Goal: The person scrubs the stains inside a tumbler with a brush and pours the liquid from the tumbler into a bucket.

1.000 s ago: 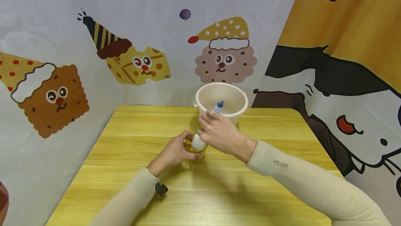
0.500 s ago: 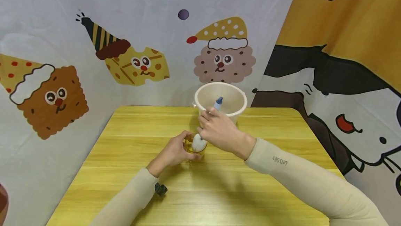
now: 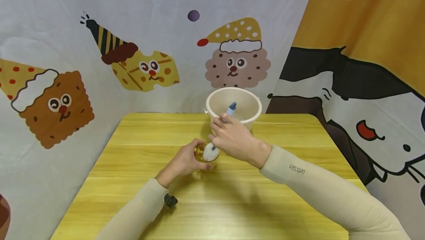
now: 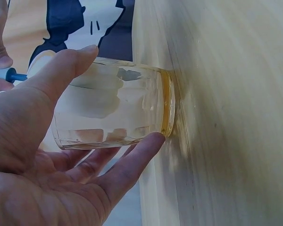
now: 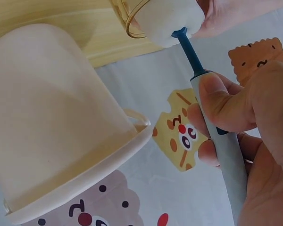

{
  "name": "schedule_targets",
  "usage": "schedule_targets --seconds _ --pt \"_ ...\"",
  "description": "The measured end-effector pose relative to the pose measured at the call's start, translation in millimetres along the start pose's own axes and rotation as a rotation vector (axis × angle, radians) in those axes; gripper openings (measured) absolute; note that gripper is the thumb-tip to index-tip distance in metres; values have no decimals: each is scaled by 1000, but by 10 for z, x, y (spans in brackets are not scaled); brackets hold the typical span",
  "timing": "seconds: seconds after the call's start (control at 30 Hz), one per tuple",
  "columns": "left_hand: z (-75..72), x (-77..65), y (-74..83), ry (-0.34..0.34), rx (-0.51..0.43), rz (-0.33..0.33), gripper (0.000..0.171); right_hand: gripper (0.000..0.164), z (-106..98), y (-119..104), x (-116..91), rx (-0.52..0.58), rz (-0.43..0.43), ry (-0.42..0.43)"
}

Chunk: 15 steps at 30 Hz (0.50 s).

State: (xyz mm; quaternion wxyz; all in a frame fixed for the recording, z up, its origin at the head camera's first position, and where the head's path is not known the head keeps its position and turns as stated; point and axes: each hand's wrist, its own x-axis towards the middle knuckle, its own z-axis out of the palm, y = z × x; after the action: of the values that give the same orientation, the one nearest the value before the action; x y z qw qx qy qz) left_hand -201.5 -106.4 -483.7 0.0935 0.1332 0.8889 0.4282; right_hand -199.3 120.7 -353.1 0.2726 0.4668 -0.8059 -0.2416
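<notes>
In the head view my left hand (image 3: 184, 160) holds an amber-tinted drinking glass (image 4: 139, 106) near the middle of the wooden table. The left wrist view shows the thumb along one side of the glass and the fingers along the other, with its base at the tabletop. My right hand (image 3: 235, 139) grips the pale blue-grey handle of a sponge cup brush (image 5: 224, 146), thumb pressed along it. A dark blue neck joins the handle to a white sponge head (image 5: 172, 21), which sits partly inside the glass and bulges out at the mouth.
A cream-white bucket (image 3: 247, 121) stands at the table's back edge, just behind my right hand. The wooden table (image 3: 139, 133) ends there against a cartoon-printed cloth backdrop (image 3: 159, 3). A small black device (image 3: 170, 200) is on my left sleeve.
The sponge head has turned and shifted slightly in the glass, so its blue neck joint now shows. My right hand has moved a little to the left; the left hand holds its place.
</notes>
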Motion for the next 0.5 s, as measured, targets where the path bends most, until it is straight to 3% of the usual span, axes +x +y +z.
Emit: schedule_targets --seconds 0.5 --pt "2 -5 -7 -6 -32 21 85 24 60 -10 -40 50 17 33"
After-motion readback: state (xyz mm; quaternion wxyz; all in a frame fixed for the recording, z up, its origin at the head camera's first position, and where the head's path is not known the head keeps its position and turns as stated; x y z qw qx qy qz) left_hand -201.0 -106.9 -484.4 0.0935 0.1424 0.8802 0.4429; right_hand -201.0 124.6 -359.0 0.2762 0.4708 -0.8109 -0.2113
